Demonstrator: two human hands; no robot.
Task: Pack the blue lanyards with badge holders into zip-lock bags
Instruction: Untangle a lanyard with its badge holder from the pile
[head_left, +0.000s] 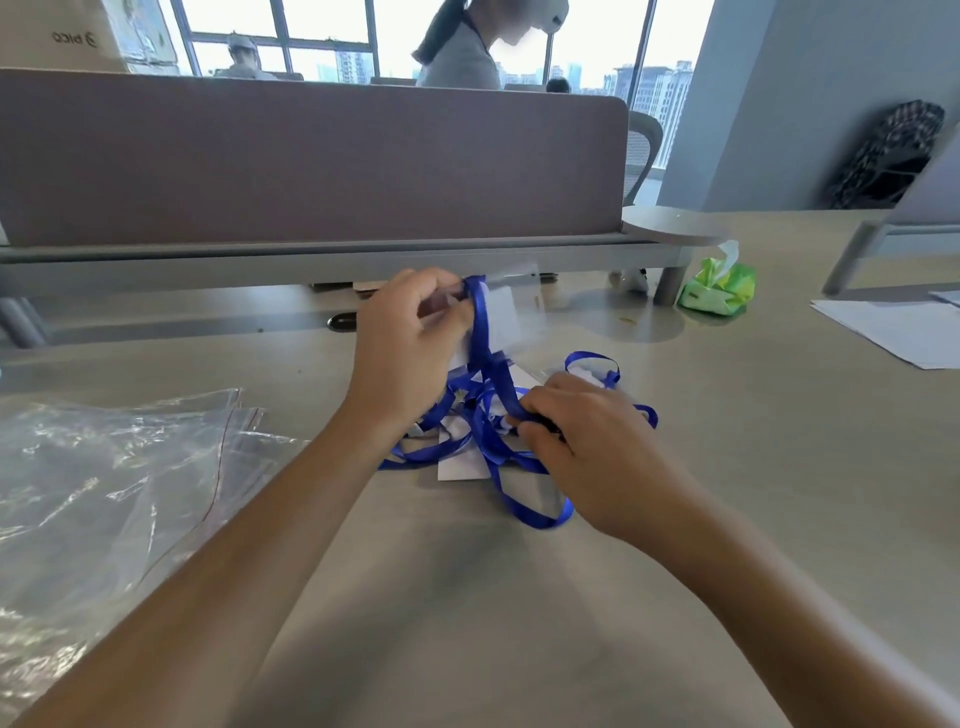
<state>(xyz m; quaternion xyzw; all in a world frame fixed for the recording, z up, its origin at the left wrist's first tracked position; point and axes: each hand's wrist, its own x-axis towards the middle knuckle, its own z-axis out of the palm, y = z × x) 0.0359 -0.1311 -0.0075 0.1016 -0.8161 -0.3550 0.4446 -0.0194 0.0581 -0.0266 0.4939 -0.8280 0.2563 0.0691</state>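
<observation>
While the left hand pinches one blue lanyard up, its strap runs down to the tangle gripped by the right hand; zip-lock bags lie left.

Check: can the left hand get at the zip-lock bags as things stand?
Probably yes, once freed. The zip-lock bags lie on the table on that side, nothing between them and the left hand. But it now pinches a blue lanyard, so it must let go first.
</observation>
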